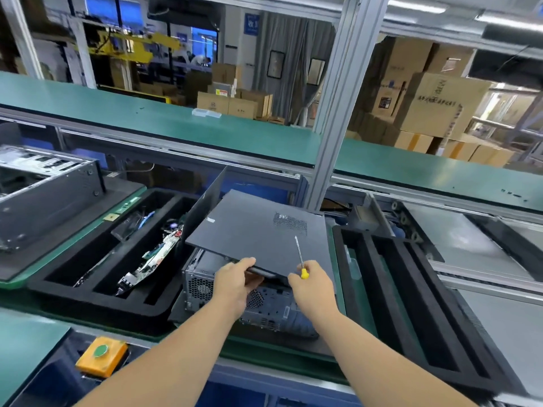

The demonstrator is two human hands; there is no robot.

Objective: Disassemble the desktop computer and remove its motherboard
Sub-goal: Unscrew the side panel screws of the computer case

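Note:
A dark grey desktop case (235, 292) lies on its side on the green bench, its rear ports and fan grille facing me. Its black side panel (252, 233), with a mesh vent, is lifted and tilted above the case. My left hand (235, 282) grips the panel's near edge. My right hand (313, 284) holds the same edge further right and also clasps a yellow-handled screwdriver (301, 259), its shaft pointing up over the panel. The case's inside is mostly hidden by the panel.
A black foam tray (97, 301) at the left holds removed circuit boards (152, 259) and cables. Another black panel (202, 207) leans upright beside it. A second case (44, 198) sits far left. A slotted foam rack (411, 304) stands right. An orange box with a green button (101, 355) sits near me.

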